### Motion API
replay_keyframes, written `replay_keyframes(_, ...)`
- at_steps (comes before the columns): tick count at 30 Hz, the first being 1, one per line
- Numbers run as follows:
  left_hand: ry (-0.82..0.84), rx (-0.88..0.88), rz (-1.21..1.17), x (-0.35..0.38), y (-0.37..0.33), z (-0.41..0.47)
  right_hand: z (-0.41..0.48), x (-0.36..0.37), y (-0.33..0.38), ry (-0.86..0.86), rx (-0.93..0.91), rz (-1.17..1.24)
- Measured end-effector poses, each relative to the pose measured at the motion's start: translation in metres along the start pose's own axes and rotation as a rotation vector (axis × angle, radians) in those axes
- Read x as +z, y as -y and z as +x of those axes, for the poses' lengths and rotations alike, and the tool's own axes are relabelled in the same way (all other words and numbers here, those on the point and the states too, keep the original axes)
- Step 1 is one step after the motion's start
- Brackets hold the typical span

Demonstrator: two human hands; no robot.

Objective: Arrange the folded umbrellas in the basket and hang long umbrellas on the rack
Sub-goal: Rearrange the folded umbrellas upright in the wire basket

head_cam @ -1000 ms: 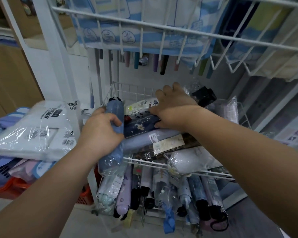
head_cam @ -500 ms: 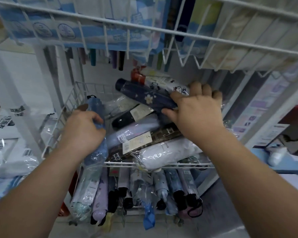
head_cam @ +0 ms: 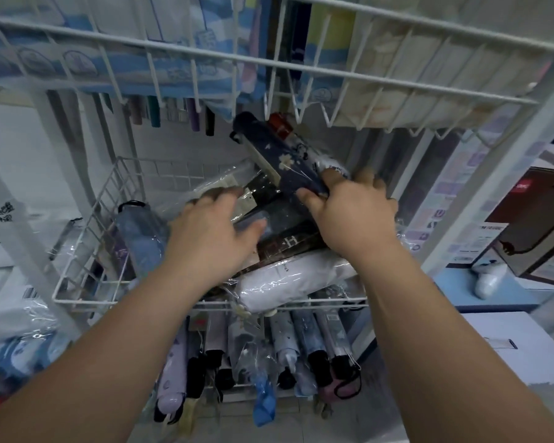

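A white wire basket (head_cam: 87, 244) holds several folded umbrellas in clear sleeves. My right hand (head_cam: 352, 215) grips a navy folded umbrella with pale flowers (head_cam: 279, 158), tilted up toward the back of the basket. My left hand (head_cam: 211, 238) is spread flat on the pile of wrapped umbrellas in the middle, fingers apart. A light blue folded umbrella (head_cam: 144, 238) stands against the basket's left side, apart from my left hand. A white folded umbrella (head_cam: 288, 279) lies along the front rim. Long umbrella handles (head_cam: 154, 113) hang at the back.
A wire shelf (head_cam: 269, 65) with packaged goods hangs just above the basket. Below the basket, several more folded umbrellas (head_cam: 269, 353) stand in a lower row. Bagged white items (head_cam: 4, 225) lie to the left. Boxes (head_cam: 531, 225) stand on a blue ledge at right.
My left hand has let go of the light blue umbrella and moved right onto the pile. My right hand has tilted the navy umbrella up toward the back.
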State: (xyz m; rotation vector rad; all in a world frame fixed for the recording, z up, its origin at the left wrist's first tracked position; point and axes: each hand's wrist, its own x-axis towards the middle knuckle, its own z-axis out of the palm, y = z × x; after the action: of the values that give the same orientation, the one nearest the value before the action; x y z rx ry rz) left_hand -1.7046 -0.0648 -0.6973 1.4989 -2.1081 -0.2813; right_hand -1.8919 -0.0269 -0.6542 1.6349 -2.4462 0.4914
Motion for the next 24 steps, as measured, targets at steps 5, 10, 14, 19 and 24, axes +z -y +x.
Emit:
replay_keyframes(5,0.065,0.148,-0.338,0.013,-0.053,0.012,-0.004,0.001,-0.011,-0.06,0.071,0.067)
replay_keyframes(10,0.112,0.161,-0.459,0.025,-0.09,0.032,-0.004,0.001,-0.019,-0.056,0.111,0.183)
replay_keyframes(14,0.139,0.137,-0.294,0.033,-0.098,0.043,-0.009,0.007,-0.037,-0.027,0.089,0.299)
replay_keyframes(19,0.185,0.226,0.074,0.043,-0.103,0.053,-0.002,0.01,-0.059,0.091,0.149,0.323)
replay_keyframes(24,0.072,0.229,0.199,0.045,-0.1,0.053,0.002,0.001,-0.059,0.169,0.114,0.249)
